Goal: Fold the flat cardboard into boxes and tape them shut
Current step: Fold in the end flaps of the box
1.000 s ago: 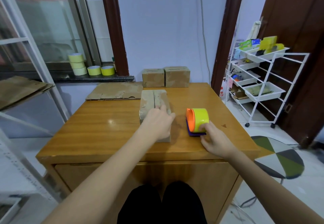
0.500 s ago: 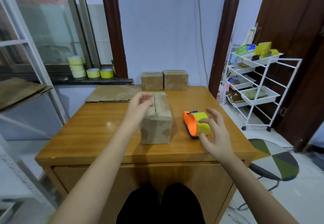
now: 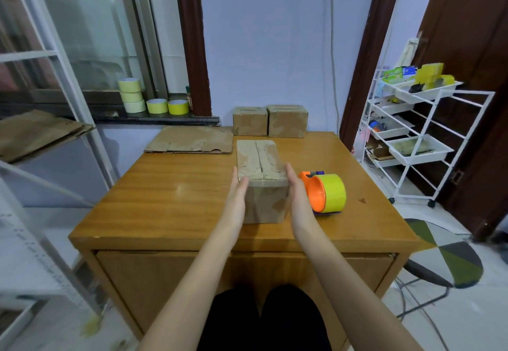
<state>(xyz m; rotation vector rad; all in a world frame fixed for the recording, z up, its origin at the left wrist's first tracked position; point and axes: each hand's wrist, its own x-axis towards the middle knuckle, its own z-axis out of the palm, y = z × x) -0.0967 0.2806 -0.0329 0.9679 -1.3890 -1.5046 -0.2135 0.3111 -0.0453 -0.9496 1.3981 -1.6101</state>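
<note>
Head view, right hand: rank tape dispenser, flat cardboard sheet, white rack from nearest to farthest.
From the right hand:
1. Tape dispenser, just to its right on the table.
2. Flat cardboard sheet, far-left of the table.
3. White rack, off the table by the right wall.

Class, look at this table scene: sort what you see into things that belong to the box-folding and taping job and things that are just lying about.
Belongs to the job:
folded box between left hand and right hand
tape dispenser
flat cardboard
two finished boxes
spare tape rolls

Just lying about:
white trolley
patterned stool
</note>
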